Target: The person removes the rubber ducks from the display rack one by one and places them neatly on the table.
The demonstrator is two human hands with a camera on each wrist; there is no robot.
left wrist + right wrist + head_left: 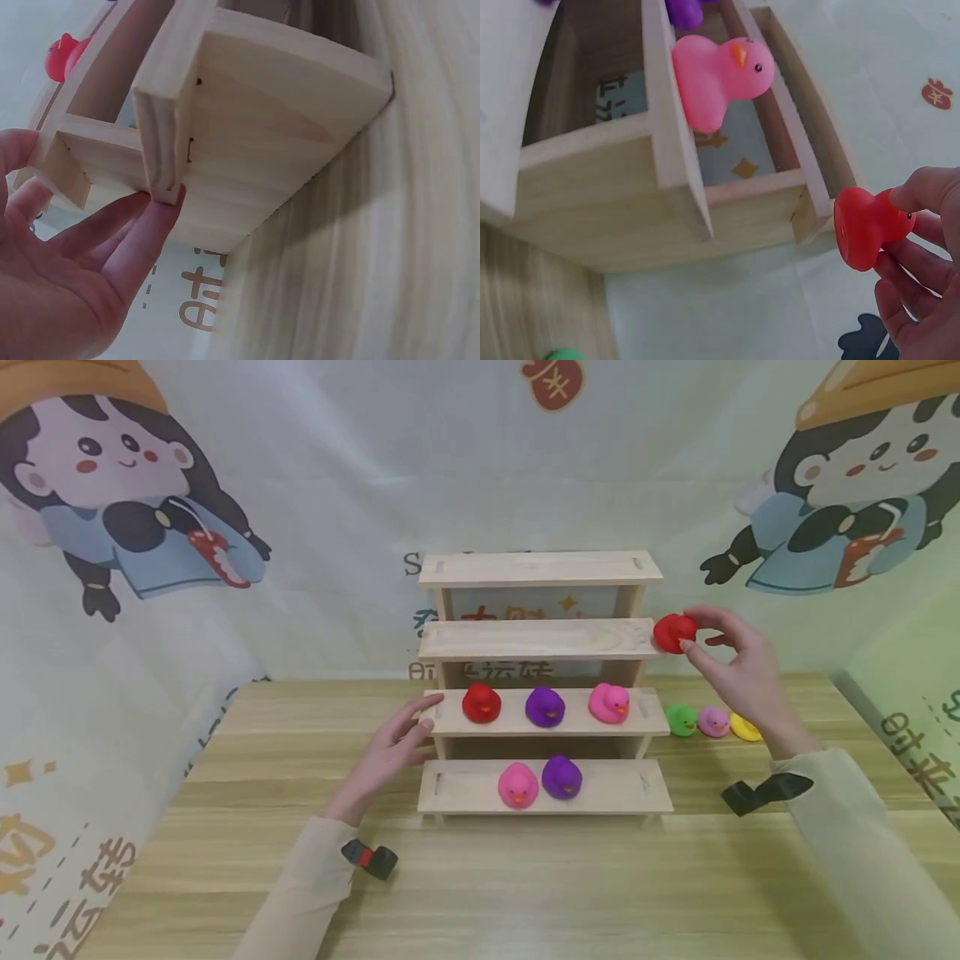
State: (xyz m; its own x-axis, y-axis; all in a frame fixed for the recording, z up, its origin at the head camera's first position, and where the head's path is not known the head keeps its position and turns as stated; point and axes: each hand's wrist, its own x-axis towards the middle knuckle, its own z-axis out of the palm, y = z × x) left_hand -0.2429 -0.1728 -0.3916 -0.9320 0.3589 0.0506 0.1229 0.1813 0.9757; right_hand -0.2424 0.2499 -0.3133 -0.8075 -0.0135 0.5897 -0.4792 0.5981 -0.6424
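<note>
A stepped wooden shelf (542,793) stands on the table. My left hand (390,739) touches its left end with fingers mostly straight, fingertips against the board ends in the left wrist view. My right hand (738,664) pinches a red rubber duck (672,633) between thumb and fingers, beside the right end of the second board from the top. The second board from the bottom bears another red duck (481,703), a purple duck (544,707) and a pink duck (609,703). Below, a pink duck (517,785) and a purple duck (562,777) sit on the lowest board.
On the table right of the shelf are a green duck (682,720), a light purple duck (713,722) and a yellow duck (746,727), partly hidden by my right forearm. A printed cloth backdrop (337,527) hangs behind the shelf.
</note>
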